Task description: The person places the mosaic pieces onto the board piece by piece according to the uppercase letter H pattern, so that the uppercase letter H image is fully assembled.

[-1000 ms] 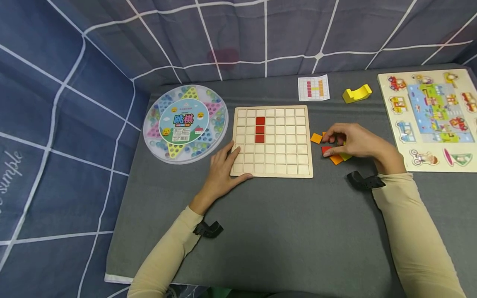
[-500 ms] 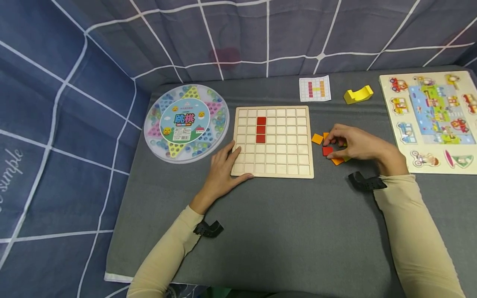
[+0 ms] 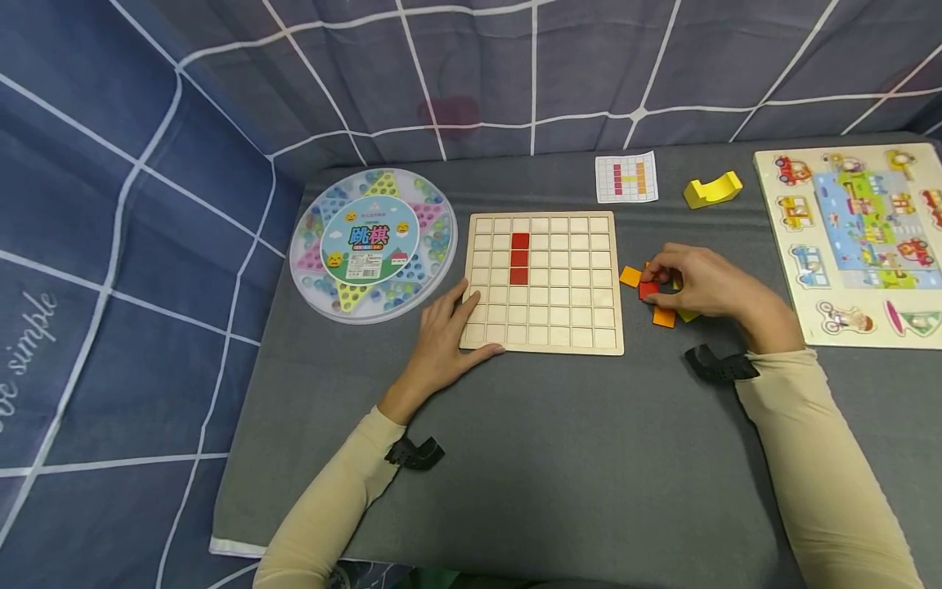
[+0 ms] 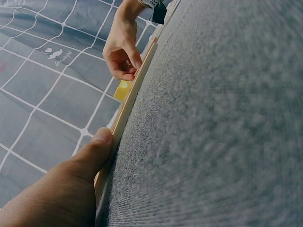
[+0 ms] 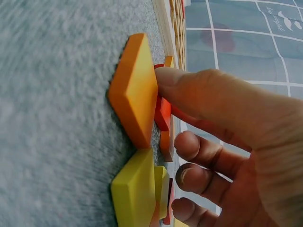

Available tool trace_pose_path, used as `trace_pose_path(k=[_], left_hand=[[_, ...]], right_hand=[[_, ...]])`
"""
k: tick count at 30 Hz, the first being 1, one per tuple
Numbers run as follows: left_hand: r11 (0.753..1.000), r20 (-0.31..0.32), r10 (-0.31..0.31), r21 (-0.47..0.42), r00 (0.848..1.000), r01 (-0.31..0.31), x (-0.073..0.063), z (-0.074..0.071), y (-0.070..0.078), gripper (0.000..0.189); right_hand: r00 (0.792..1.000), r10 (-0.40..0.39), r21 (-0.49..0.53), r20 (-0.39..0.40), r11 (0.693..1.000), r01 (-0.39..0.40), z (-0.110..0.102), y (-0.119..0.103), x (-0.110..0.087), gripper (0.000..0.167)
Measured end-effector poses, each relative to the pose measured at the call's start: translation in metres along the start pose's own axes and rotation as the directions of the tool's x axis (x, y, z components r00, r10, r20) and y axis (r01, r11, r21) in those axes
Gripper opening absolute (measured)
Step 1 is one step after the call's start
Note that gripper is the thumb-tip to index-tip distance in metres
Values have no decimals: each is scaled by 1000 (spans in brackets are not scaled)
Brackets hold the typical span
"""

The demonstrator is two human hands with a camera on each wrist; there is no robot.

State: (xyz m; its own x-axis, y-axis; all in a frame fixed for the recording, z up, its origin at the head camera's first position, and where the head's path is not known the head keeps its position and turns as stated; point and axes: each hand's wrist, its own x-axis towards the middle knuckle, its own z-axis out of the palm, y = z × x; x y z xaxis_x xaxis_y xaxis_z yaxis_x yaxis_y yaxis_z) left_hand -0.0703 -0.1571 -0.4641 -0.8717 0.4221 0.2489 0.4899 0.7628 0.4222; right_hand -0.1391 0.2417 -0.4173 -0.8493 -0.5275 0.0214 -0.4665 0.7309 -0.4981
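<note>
In the head view a square wooden grid board (image 3: 545, 315) has a column of red tiles (image 3: 519, 258) in its upper left part. My left hand (image 3: 440, 339) rests along the board's left side, its fingers extended and thumb at the front edge. To the right of the board, my right hand (image 3: 699, 282) pinches a red tile (image 5: 164, 111) between thumb and index finger. Around it lie loose square tiles: an orange tile (image 5: 135, 92) just in front of the thumb, a yellow tile (image 5: 134, 191), and several others partly hidden by the hand.
A round Chinese checkers box (image 3: 373, 237) sits left of the board. Behind are a printed pattern card (image 3: 626, 177) and a yellow curved block (image 3: 712, 191). A wooden picture puzzle (image 3: 854, 315) lies at the right. A grid-patterned cloth (image 3: 486, 74) hangs behind the table.
My right thumb and index finger have closed on the red tile, which has shifted slightly; more of the orange tile in front shows. My left hand stays at the board.
</note>
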Motion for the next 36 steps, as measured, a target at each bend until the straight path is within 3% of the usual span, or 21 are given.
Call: trace_pose_path(k=[13, 24, 36], left_hand=[[1000, -12, 17, -11, 1000, -17, 1, 0, -1, 91], [1000, -15, 14, -28, 1000, -15, -1, -1, 0, 97], [1000, -21, 9, -29, 1000, -9, 0, -1, 1, 98]], right_hand=[[999, 22, 52, 31, 998, -24, -2, 3, -4, 20], [999, 4, 74, -52, 997, 0, -3, 2, -6, 23], [998, 11, 75, -54, 997, -7, -4, 2, -4, 27]])
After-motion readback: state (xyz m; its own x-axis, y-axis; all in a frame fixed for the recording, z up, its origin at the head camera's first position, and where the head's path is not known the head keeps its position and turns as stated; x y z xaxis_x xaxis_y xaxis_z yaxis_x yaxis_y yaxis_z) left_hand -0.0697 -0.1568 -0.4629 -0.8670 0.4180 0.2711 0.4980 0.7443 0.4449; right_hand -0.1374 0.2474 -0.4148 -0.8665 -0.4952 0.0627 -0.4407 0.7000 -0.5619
